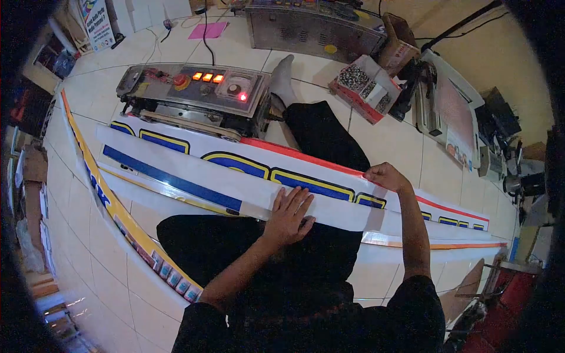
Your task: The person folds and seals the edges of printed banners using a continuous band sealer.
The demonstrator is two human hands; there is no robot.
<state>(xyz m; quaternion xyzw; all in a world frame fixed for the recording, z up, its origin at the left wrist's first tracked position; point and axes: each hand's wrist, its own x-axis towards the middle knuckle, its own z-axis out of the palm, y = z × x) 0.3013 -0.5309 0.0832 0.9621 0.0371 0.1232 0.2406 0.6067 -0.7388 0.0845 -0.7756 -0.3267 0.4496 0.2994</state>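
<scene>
A long printed banner [321, 207], white with blue and yellow lettering and a red edge strip, lies folded across my lap. Its upper edge runs along the front of a metal band sealing machine [194, 88] with lit orange switches and a red light. My left hand [288, 216] rests flat on the banner's white back, fingers spread. Farther right, my right hand [385, 176] is closed, pinching the red edge between thumb and fingers. Part of the banner's lettering is hidden under the fold.
A yellow-edged banner part [126, 226] trails over the tiled floor at left. Beyond my leg stands a box of metal eyelets [360, 85], near a large metal machine [318, 29]. A pink sheet [208, 30] lies at the back, and a cable hangs beside it.
</scene>
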